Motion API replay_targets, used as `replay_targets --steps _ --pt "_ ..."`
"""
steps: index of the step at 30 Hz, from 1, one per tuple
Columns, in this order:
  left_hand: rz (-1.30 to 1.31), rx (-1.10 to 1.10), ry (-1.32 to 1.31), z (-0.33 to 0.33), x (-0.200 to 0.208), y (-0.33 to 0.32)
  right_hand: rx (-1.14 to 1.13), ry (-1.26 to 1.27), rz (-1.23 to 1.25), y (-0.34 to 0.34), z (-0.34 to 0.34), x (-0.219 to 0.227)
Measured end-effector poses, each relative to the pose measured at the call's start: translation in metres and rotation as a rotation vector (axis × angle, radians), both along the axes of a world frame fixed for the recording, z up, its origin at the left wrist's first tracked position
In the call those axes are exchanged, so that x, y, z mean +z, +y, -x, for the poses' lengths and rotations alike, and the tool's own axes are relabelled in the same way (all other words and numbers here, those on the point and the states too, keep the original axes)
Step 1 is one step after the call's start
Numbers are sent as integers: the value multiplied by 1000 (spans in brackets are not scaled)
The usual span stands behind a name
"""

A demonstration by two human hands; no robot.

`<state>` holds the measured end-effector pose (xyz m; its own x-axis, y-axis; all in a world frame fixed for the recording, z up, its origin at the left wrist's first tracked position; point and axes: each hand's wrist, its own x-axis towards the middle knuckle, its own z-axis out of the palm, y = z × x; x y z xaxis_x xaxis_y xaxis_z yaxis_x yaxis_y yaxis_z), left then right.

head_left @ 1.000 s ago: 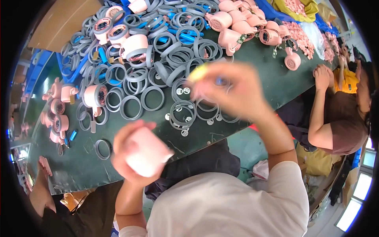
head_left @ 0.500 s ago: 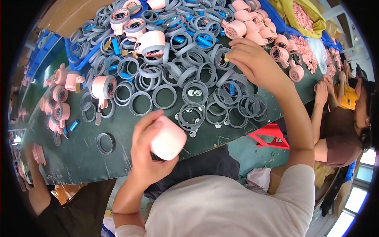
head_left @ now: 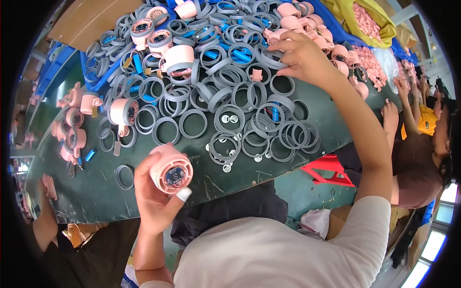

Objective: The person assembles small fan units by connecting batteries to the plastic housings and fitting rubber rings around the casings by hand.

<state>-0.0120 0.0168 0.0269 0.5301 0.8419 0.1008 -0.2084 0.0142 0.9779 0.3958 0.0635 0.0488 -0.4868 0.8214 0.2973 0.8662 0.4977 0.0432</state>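
My left hand (head_left: pixel 156 197) is wrapped round a pink fan housing (head_left: pixel 165 156) above the table's near edge. The housing's round opening is turned up towards me, with a dark circuit board (head_left: pixel 175 177) showing inside. A white covering is on that thumb's tip. Out over the heap, my right hand (head_left: pixel 307 60) has its thumb and fingers round the edge of a grey ring (head_left: pixel 270 58). Just left of that ring, a small pink clip-like piece (head_left: pixel 257 74) lies among other grey rings (head_left: pixel 193 123).
More pink housings (head_left: pixel 123 111) and blue cylinders (head_left: pixel 241 56) lie amid the rings on the dark green table (head_left: pixel 101 192). A blue tray (head_left: pixel 98 79) is at the left, a yellow sack (head_left: pixel 343 19) of pink pieces at the far right. People sit on both sides; a red stool (head_left: pixel 331 169) stands below.
My left hand has moved left and turned the housing, so its opening and board now show. My right hand has shifted slightly up the heap and its fingers have spread round a ring.
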Motion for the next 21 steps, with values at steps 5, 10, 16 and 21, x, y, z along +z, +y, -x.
replay_targets --steps 5,10,16,21 --pt "-203 -40 85 -10 9 12 -48 51 364 -5 0 -6" --pt "-637 35 434 -25 17 9 -112 -56 -82 -60 65 18" --pt "-1246 3 526 -61 7 1 46 142 -111 -85 128 35" --pt "-1136 -105 465 -51 7 5 180 245 1 -84 130 41"
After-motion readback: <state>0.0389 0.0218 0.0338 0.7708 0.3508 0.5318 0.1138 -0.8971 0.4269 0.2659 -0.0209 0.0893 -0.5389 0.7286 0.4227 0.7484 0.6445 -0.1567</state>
